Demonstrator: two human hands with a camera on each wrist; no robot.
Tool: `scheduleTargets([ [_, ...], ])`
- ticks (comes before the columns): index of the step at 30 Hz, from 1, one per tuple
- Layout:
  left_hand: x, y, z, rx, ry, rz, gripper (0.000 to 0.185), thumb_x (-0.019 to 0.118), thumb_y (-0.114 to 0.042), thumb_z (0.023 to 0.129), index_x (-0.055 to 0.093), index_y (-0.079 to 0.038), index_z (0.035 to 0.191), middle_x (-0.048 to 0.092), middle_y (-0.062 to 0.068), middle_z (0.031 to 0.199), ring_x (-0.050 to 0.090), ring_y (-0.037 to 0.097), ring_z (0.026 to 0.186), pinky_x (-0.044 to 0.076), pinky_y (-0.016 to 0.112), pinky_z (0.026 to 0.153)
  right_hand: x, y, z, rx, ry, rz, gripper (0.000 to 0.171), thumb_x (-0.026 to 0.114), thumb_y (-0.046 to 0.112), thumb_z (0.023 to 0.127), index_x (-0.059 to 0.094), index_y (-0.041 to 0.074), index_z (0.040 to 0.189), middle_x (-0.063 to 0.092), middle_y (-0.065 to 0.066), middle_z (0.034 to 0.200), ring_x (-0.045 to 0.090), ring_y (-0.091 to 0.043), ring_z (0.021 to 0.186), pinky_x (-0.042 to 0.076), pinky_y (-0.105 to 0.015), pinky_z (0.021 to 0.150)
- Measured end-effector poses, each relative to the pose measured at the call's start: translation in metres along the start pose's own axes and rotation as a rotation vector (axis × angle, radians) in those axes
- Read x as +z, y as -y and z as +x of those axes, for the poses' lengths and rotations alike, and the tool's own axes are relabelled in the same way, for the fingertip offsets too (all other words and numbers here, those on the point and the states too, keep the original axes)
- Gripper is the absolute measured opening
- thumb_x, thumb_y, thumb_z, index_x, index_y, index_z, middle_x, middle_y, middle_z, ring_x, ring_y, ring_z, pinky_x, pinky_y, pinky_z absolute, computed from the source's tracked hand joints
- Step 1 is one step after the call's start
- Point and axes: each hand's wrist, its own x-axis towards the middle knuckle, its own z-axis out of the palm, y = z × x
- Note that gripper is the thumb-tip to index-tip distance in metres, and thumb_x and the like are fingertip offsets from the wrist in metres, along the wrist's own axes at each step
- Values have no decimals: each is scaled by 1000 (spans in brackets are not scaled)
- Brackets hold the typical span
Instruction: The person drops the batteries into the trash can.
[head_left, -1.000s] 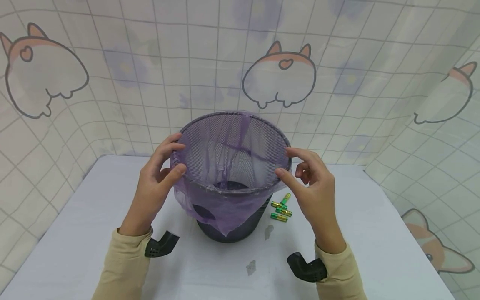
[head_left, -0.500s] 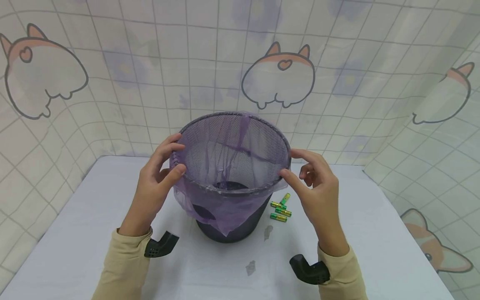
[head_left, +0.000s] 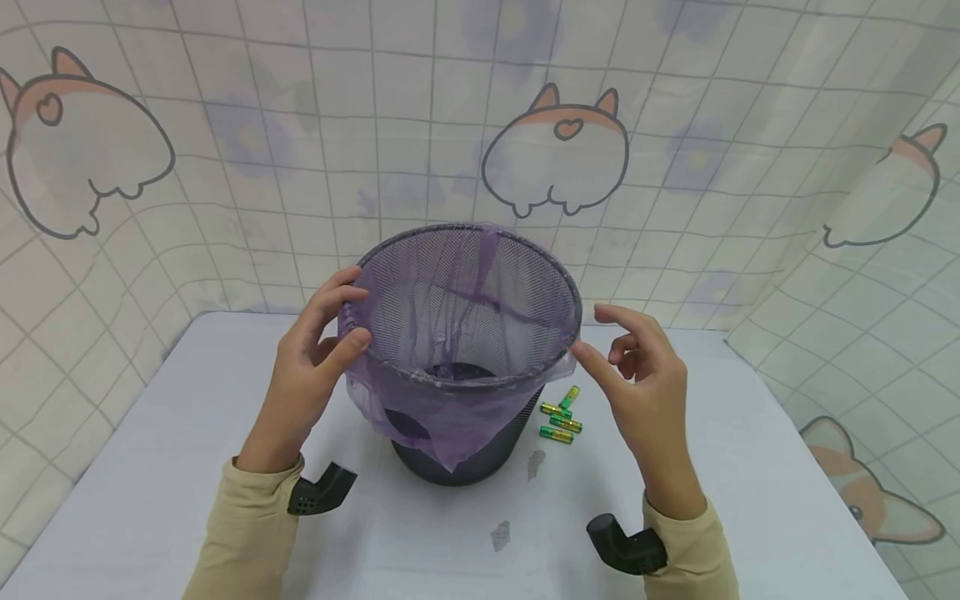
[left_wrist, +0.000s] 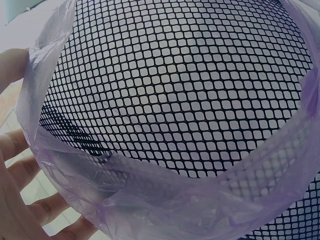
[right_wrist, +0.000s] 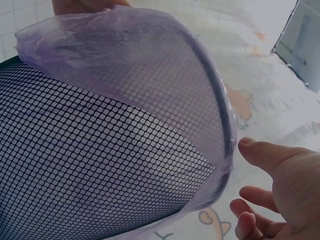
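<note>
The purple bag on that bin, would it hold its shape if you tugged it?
Probably not. The purple bag looks thin and see-through, wrinkling over the mesh bin's rim, so it is likely floppy, light, and perhaps easily torn where the left hand pinches it.

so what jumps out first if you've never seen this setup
A black mesh wastebasket stands mid-table, lined with a purple plastic bag whose edge is folded over the near rim. The left hand pinches the bag at the rim's left side, while the right hand hovers just off the right side, fingers loose. A few green batteries lie on the white table beside the basket's base.
</note>
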Motion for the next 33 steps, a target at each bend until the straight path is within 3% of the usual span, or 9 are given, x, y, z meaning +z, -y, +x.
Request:
scheduleTargets([
  [13, 0, 0, 0, 3, -3, -7, 40, 56, -9, 95, 50, -9, 135, 35, -8, 155, 32, 21, 144, 43, 18, 97, -7, -12, -5, 37, 2, -52, 44, 75, 5, 81, 64, 12, 123, 64, -3, 111, 45, -11, 72, 34, -17, 59],
  [20, 0, 0, 1, 2, -4, -15, 40, 56, -8, 95, 50, -9, 135, 35, -7, 155, 31, 21, 145, 43, 17, 97, -10, -17, -8, 60, -3, -52, 43, 76, 6, 81, 65, 13, 122, 63, 6, 109, 44, -7, 71, 34, -17, 58],
  [33, 0, 0, 0, 11, -2, -16, 40, 55, -8, 95, 50, -10, 135, 34, -6, 156, 31, 22, 145, 43, 17, 97, -11, -25, -13, 106, -4, -61, 44, 76, 6, 81, 65, 13, 123, 64, -1, 112, 44, -7, 71, 34, -17, 58],
])
